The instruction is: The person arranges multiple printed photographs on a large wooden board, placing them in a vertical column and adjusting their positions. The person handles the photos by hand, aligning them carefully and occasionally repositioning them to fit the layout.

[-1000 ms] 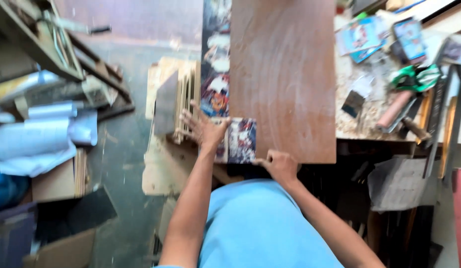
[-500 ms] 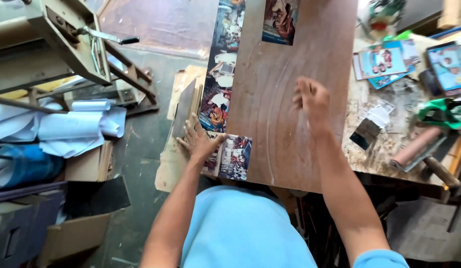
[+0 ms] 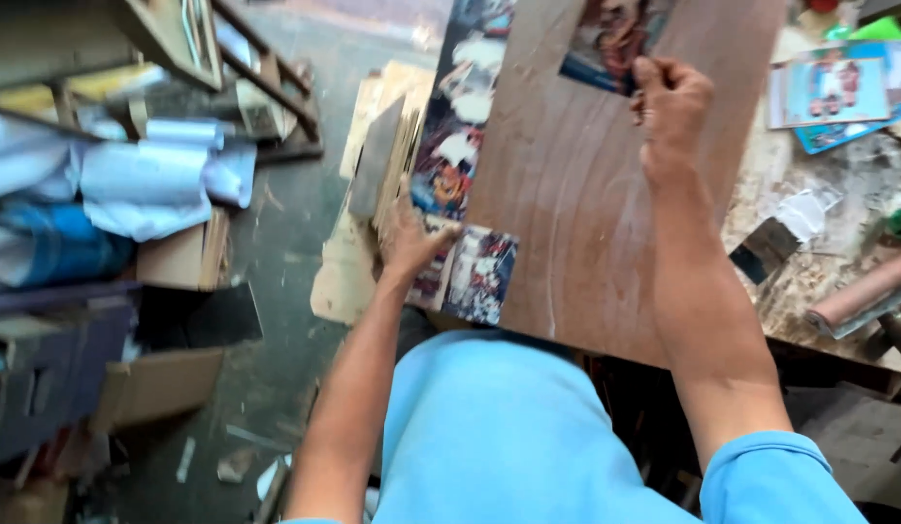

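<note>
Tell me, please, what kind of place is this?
Probably a small woodworking or picture-mounting workshop. A brown board lies on a dusty bench with printed pictures scattered on it. Wood offcuts and paper rolls lie on the floor.

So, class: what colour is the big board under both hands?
Reddish-brown wood grain, the board, clearest in the head view.

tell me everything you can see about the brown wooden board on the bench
The wooden board is a flat, reddish-brown panel with visible grain and pale scuffs, lying on the cluttered workbench with its near edge overhanging. Printed picture sheets stick out along its left edge. The left hand presses those sheets at the near corner; the right hand grips another printed picture at its far end.
</note>
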